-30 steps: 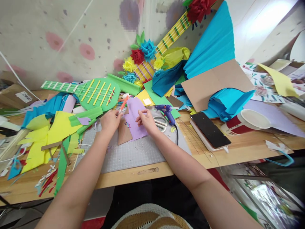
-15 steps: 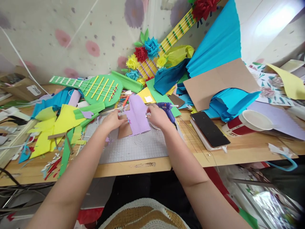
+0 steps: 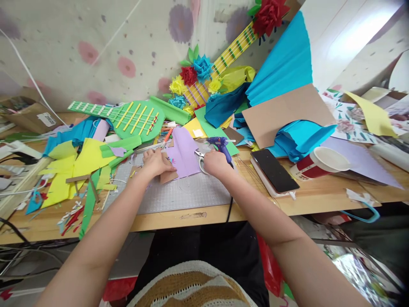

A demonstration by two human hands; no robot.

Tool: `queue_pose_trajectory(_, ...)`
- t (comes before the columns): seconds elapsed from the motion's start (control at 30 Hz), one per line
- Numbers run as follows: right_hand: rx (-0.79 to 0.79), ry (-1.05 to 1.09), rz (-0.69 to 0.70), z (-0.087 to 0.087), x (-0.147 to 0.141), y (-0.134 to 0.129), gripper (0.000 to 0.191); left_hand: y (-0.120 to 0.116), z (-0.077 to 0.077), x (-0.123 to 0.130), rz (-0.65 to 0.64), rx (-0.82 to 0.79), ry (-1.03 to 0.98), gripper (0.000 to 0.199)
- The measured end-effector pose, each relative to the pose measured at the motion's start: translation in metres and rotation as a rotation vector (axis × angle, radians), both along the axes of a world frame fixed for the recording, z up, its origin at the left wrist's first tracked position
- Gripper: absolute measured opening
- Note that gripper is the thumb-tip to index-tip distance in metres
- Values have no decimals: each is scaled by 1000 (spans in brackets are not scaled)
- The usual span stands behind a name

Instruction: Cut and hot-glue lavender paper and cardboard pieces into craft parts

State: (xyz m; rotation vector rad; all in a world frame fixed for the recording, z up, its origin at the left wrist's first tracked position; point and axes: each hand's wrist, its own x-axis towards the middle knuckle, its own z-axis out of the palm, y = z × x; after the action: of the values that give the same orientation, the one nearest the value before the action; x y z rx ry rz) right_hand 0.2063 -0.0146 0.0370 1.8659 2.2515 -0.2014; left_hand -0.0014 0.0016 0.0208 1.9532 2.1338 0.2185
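A lilac paper sheet [image 3: 185,151] lies on the grey cutting mat [image 3: 191,198]. At its left edge my left hand [image 3: 155,163] is closed on a small brown cardboard piece [image 3: 168,176], its thumb on top and the other fingertips partly hidden. Beside the sheet's right edge, my right hand [image 3: 216,163] has its fingers curled on a pair of scissors [image 3: 201,163] with white handles; the blades point up-left over the paper. Just behind that hand lies a purple glue gun [image 3: 223,147], its cord running down over the table edge.
A green paper guitar [image 3: 137,121] lies at back left; a yellow guitar with paper flowers [image 3: 198,91] leans on the wall. Yellow paper scraps [image 3: 89,160] cover the left side. To the right are a phone [image 3: 275,170], a paper cup [image 3: 319,164] and brown cardboard [image 3: 287,113].
My right hand has drawn slightly toward me and away from the lilac sheet, and the scissors show more clearly. My left hand stays at the cardboard piece. The view has shifted slightly.
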Motion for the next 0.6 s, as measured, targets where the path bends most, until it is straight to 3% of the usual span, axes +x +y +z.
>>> queue_pose_trajectory(0.1,-14,-48,-26,9,-1,2,36,3,5,-7,29,28,-191,87)
queue_pose_trajectory(0.27,31,-13,-85,33,6,-5,34,19,13,-36,133,22,-747,46)
queue_pose_trajectory(0.3,31,-4,-101,39,8,-8,35,21,15,-43,171,58,-846,42)
queue_pose_trajectory(0.4,37,40,-158,54,18,-17,35,22,18,-54,297,359,-1081,35)
queue_pose_trajectory(0.5,90,178,-192,62,27,-21,30,15,12,-48,364,460,-1328,20)
queue_pose_trajectory(0.6,160,403,-235,56,26,-16,26,11,-1,-33,383,479,-1546,16)
